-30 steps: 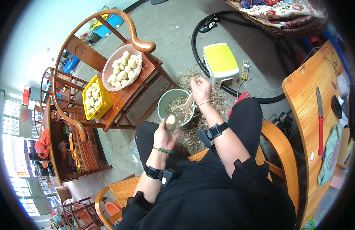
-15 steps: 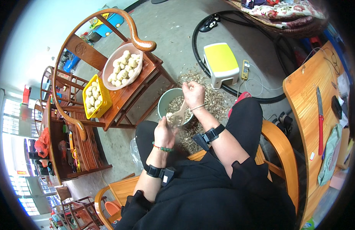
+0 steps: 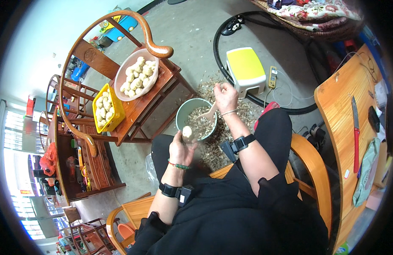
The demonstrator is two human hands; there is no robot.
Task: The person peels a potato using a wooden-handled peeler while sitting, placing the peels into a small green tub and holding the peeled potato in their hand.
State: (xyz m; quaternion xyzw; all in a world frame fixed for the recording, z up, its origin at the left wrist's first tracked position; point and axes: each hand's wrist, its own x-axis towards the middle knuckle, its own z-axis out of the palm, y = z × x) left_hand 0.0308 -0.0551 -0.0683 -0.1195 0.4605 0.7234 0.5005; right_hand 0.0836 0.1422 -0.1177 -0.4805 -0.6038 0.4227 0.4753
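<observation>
In front of me, my left hand is closed around a pale, rounded vegetable whose top shows above the fingers; I cannot tell its exact kind. To the right and farther off, my right hand has its fingers curled closed around a thin, flat tan tool, which reaches down over the bucket; its grip end is hidden. Beneath both hands, a pale green bucket holds dry brown and whitish peelings. More peelings lie scattered round it on the floor.
A wooden armchair at the left carries a pinkish bowl and a yellow basket, both filled with similar pale lumps. Right of the bucket stand a green-topped stool and a power strip. A red-handled knife lies on the wooden table.
My right hand has moved right, away from the left, taking the tan tool off the vegetable. The vegetable's pale top now shows plainly in my left hand, which has barely shifted.
</observation>
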